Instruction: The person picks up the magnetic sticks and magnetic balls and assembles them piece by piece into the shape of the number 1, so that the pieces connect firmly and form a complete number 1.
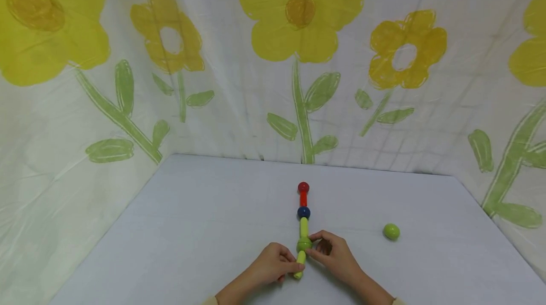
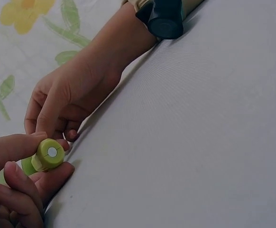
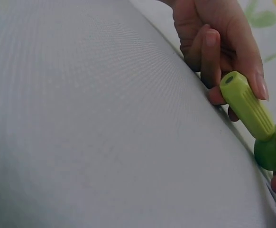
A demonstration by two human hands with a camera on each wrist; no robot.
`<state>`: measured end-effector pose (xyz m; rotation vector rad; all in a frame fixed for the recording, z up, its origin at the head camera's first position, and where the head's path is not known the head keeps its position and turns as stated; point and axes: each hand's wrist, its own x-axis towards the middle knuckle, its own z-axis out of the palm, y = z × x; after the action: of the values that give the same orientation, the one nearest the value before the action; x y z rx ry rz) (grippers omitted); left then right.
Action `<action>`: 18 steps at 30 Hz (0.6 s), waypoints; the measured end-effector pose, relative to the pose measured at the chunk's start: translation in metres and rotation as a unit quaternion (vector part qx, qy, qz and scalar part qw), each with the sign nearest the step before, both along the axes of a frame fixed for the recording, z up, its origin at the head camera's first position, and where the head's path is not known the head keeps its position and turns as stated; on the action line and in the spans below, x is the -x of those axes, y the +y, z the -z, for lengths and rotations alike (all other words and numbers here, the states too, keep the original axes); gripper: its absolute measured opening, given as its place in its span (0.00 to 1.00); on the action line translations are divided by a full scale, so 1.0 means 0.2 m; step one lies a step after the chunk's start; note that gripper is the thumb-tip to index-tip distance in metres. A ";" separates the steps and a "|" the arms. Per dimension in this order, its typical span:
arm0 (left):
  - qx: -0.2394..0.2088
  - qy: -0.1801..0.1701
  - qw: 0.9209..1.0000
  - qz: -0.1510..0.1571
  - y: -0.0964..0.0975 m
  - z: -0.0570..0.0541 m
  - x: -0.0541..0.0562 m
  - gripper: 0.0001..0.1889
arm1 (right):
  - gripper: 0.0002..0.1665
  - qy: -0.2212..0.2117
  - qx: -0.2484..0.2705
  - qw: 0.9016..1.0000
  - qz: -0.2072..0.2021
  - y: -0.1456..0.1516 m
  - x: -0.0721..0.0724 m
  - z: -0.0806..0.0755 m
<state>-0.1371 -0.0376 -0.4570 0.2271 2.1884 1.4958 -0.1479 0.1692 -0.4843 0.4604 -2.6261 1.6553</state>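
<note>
On the table, a chain of toy rods and balls runs away from me. From its far end come a red ball (image 1: 303,187), a red rod (image 1: 303,199), a dark blue ball (image 1: 304,212) and a yellow-green rod (image 1: 304,227). A green ball (image 1: 304,244) follows, and my right hand (image 1: 339,256) pinches it between thumb and fingers. My left hand (image 1: 273,263) pinches the nearest yellow-green rod (image 3: 247,107), which meets the green ball at a slight angle. In the left wrist view, that rod's end shows a pale round disc.
A loose green ball (image 1: 391,231) lies to the right of the chain on the pale table (image 1: 213,200). Behind the table and at its sides hangs a white cloth (image 1: 222,106) with yellow flowers. A dark device (image 2: 165,21) is worn on the right wrist.
</note>
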 end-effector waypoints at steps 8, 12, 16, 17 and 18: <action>-0.006 -0.002 1.000 0.001 0.01 -0.01 -0.01 0.11 | 0.15 0.007 -0.006 1.000 0.005 0.00 0.00 0.01; -0.014 0.001 1.000 0.005 0.01 0.00 -0.01 0.11 | 0.15 0.008 0.001 1.000 0.001 0.00 0.00 0.01; -0.024 0.005 1.000 0.008 0.02 0.01 -0.01 0.11 | 0.14 0.009 0.002 1.000 0.001 0.00 0.00 0.01; -0.026 0.007 1.000 0.009 0.02 0.01 -0.01 0.10 | 0.14 0.008 0.002 1.000 0.001 0.00 0.00 0.01; -0.025 0.007 1.000 0.009 0.02 0.01 0.00 0.10 | 0.14 0.007 0.001 1.000 0.002 0.00 0.00 0.01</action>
<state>-0.1362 -0.0335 -0.4585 0.2736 2.1552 1.5445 -0.1474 0.1692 -0.4858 0.4645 -2.6120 1.6475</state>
